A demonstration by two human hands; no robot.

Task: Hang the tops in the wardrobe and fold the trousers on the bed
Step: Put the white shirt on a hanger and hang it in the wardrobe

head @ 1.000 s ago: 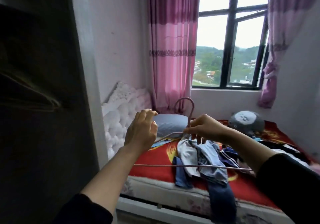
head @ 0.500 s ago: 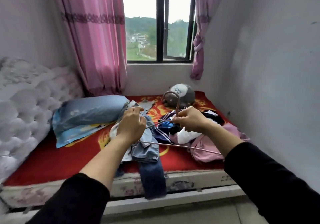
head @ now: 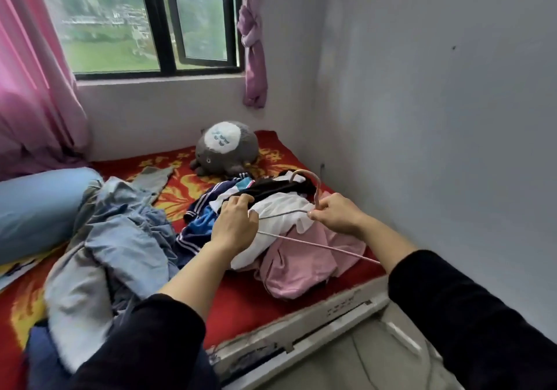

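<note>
My right hand (head: 337,216) grips a thin pink wire hanger (head: 316,245) at the base of its hook, just above a heap of tops on the red bed (head: 247,305). My left hand (head: 236,227) holds the hanger's left end, fingers curled over it and touching a black top (head: 271,189). Under the hanger lie a white top (head: 283,208), a pink top (head: 298,266) and a navy striped top (head: 196,230). Light blue jeans and grey trousers (head: 120,239) sprawl to the left.
A grey plush toy (head: 227,150) sits by the window wall. A blue pillow (head: 36,208) lies at the left. The grey wall (head: 437,118) runs close on the right. Pink curtains (head: 33,103) hang at the left, and the bed's edge (head: 301,332) meets the floor below.
My view swung right, from the wardrobe side down onto the bed. Both hands carried the hanger down over the heap of tops, and my left hand now touches the black top.
</note>
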